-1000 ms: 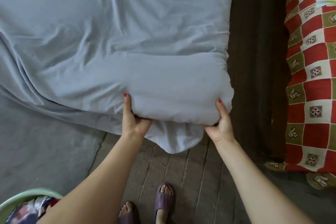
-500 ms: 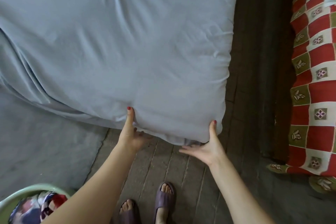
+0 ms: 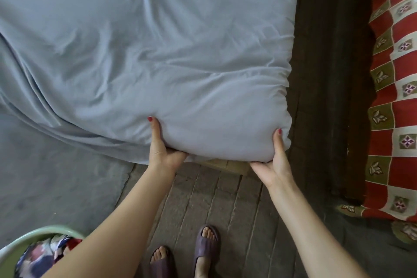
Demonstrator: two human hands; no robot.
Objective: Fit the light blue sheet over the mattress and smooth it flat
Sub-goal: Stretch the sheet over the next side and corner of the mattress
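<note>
The light blue sheet [image 3: 171, 52] covers the mattress, wrinkled, with loose folds trailing off its left side onto the floor. The near right mattress corner [image 3: 237, 135] is wrapped in the sheet and lifted off the floor. My left hand [image 3: 162, 149] grips the corner's near edge, thumb on top and fingers tucked underneath. My right hand [image 3: 274, 160] holds the corner at its right end, thumb up against the sheet and fingers under the edge. A strip of yellowish mattress underside [image 3: 228, 165] shows between my hands.
A red, green and white checked blanket [image 3: 397, 101] lies to the right across a dark wooden gap [image 3: 327, 74]. A green basket [image 3: 29, 239] of clothes sits at the lower left. My sandalled feet [image 3: 187, 255] stand on the plank floor.
Half a second ago my right hand was open below the corner; now both hands grip the sheet-covered corner and have lifted it again.
</note>
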